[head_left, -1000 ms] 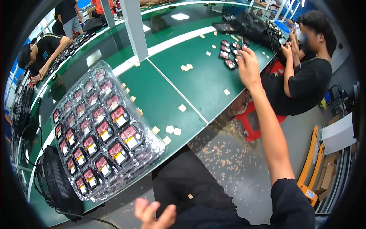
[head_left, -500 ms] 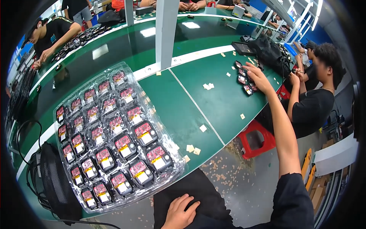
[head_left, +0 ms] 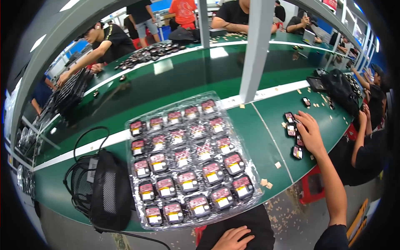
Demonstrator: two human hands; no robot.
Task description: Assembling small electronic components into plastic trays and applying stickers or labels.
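Note:
A clear plastic blister tray (head_left: 246,166) lies on the green bench in front of me. Its pockets hold rows of small black square casings (head_left: 187,181) with red circuit boards and white-and-yellow parts. To the right of the tray, my right hand (head_left: 310,134) reaches out over the bench. Its fingers are stretched and rest against a short row of loose casings (head_left: 297,152) of the same kind, partly covering one. My left hand (head_left: 233,239) lies on my dark-clothed lap, fingers extended, with nothing in it.
A black mesh bag (head_left: 109,191) with cables stands left of the tray. A grey post (head_left: 255,54) rises behind it. Another loose casing (head_left: 306,102) and paper scraps (head_left: 278,165) lie on the right. A dark conveyor belt (head_left: 187,68) runs beyond; co-workers sit around it.
My right hand has brought the row of casings nearer along the bench, toward the seam and the tray. The view has swung left. My left hand stays on my lap.

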